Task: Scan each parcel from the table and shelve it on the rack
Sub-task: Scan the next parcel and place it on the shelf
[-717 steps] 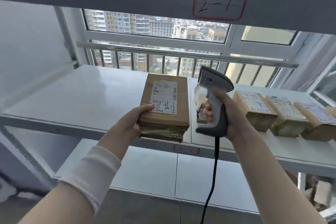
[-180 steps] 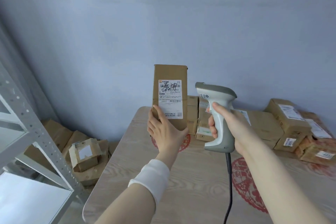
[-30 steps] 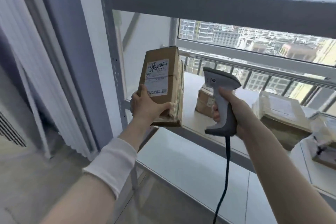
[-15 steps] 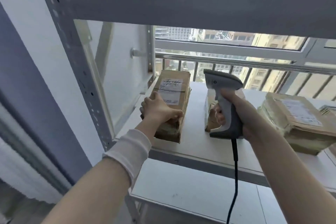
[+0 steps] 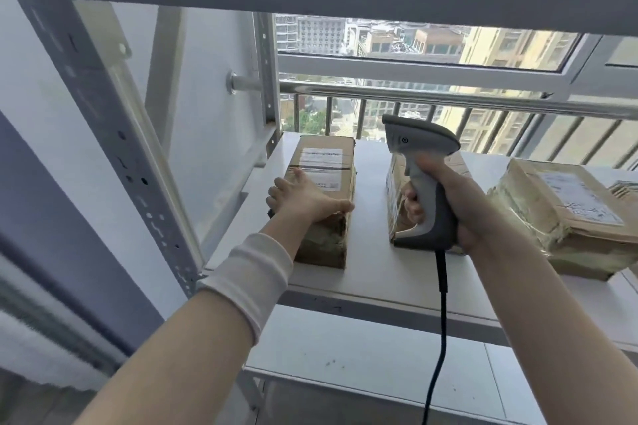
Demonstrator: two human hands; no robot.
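The rack shelf [image 5: 373, 272] stands before a barred window. The parcel [image 5: 324, 162] lies flat at the shelf's left end, label up, beside the rack post [image 5: 103, 107]. Our left hand [image 5: 303, 198] grips its near end, fingers over the left side and thumb at the right edge. Our right hand [image 5: 445, 203] is wrapped round the scanner [image 5: 419, 145], just in front of a second parcel [image 5: 395, 190].

Hazards, as we judge them:
- The parcel's near end sits close to the shelf's front edge, so a withdrawing sleeve could drag it off.
- The cable [image 5: 440, 321] hangs across the shelf front. It may snag there and jerk the scanner into the second parcel.
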